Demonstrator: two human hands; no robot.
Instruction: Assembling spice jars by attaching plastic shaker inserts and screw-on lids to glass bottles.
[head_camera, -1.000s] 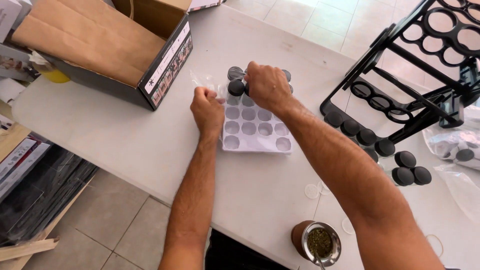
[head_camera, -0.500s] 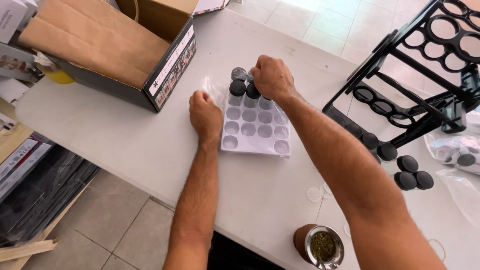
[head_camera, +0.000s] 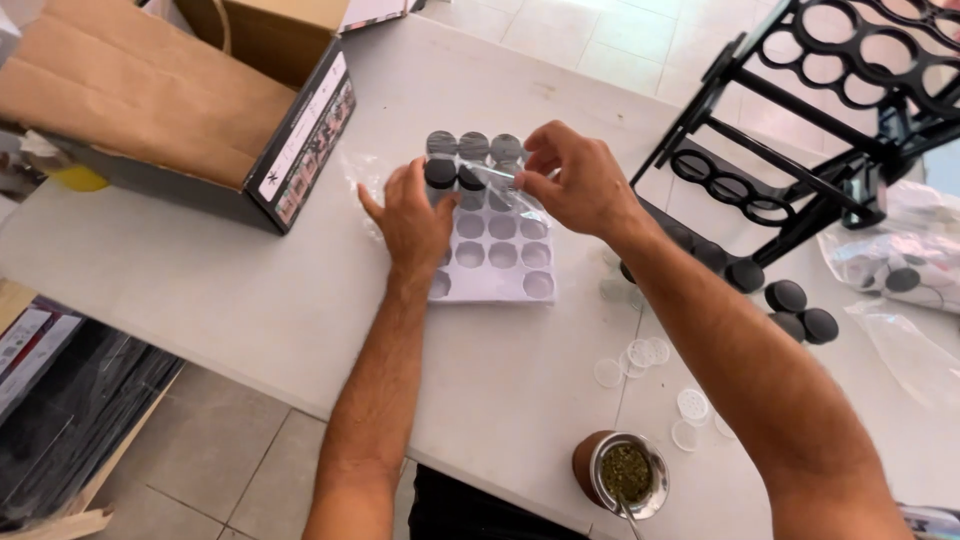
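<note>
A white cardboard tray (head_camera: 505, 285) with round holes lies on the white table (head_camera: 250, 300). Several black-lidded jars (head_camera: 473, 148) stand in its far rows under clear plastic wrap. My left hand (head_camera: 412, 222) lies flat on the tray's left side, fingers by a black lid (head_camera: 440, 173). My right hand (head_camera: 575, 182) pinches the clear plastic wrap (head_camera: 500, 180) over the jars and lifts it off the tray's far right part.
An open cardboard box (head_camera: 180, 110) lies at the far left. A black wire rack (head_camera: 800, 120) with ring holders stands at the right, black-lidded jars (head_camera: 795, 305) at its foot. Clear round discs (head_camera: 640, 360) and a cup of green herb (head_camera: 622, 474) sit near me. Plastic bags (head_camera: 890, 260) lie far right.
My right hand has drawn back from the jars to the right, pulling the clear wrap up with it. My left hand stays on the tray.
</note>
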